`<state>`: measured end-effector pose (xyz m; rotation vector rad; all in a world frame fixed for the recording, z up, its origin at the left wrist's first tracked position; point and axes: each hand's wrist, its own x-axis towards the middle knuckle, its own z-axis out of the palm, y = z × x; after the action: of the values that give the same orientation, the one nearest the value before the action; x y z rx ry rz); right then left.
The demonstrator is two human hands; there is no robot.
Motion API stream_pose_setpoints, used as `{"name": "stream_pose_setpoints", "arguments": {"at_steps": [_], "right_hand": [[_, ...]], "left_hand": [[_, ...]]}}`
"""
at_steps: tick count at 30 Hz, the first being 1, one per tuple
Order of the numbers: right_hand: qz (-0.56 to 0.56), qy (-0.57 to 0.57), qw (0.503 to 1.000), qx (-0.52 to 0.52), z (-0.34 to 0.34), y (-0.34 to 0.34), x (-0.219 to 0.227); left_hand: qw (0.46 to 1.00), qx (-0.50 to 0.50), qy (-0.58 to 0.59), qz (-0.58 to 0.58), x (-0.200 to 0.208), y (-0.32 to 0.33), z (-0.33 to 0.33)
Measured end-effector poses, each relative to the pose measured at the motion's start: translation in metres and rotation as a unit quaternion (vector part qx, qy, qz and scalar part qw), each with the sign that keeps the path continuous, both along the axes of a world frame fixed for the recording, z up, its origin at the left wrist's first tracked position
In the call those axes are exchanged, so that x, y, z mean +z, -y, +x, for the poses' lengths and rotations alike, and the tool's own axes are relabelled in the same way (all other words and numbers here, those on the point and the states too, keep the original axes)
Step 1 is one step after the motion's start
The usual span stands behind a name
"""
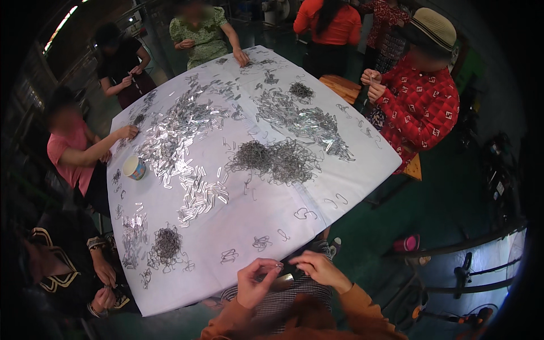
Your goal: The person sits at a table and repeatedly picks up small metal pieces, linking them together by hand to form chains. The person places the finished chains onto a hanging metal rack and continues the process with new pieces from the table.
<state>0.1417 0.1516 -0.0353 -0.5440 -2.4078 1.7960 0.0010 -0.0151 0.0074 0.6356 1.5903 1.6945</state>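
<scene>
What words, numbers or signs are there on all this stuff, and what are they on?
No word or number can be read for sure.
Paper cup: coloured print, too small and blurred.
Red shirt: pale marks repeated as a pattern, no clear word.
Shiny metal pieces: no writing shows.

Dark wire hooks [271, 162] lie tangled near shiny metal clips [180, 135].

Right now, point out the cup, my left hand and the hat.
Cup [136, 170], head view: outer side.
Left hand [250, 285], head view: back of the hand.
Hat [434, 27], head view: crown.
</scene>
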Motion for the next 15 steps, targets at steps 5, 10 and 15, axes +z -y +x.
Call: {"name": "stream_pose_setpoints", "arguments": {"at_steps": [5,10,15], "right_hand": [[-0.146,0.083,0.965,-0.201,0.114,0.055,-0.15],[0.024,0.172,0.977,-0.128,0.142,0.098,-0.111],[0.195,0.279,0.939,-0.046,0.156,0.096,-0.104]], "left_hand": [[1.0,-0.015,0.019,0.012,-0.003,-0.005,0.003],[1.0,-0.017,0.008,0.011,-0.003,-0.005,0.003],[0.999,-0.024,0.019,0.029,0.0,-0.006,0.005]]}}
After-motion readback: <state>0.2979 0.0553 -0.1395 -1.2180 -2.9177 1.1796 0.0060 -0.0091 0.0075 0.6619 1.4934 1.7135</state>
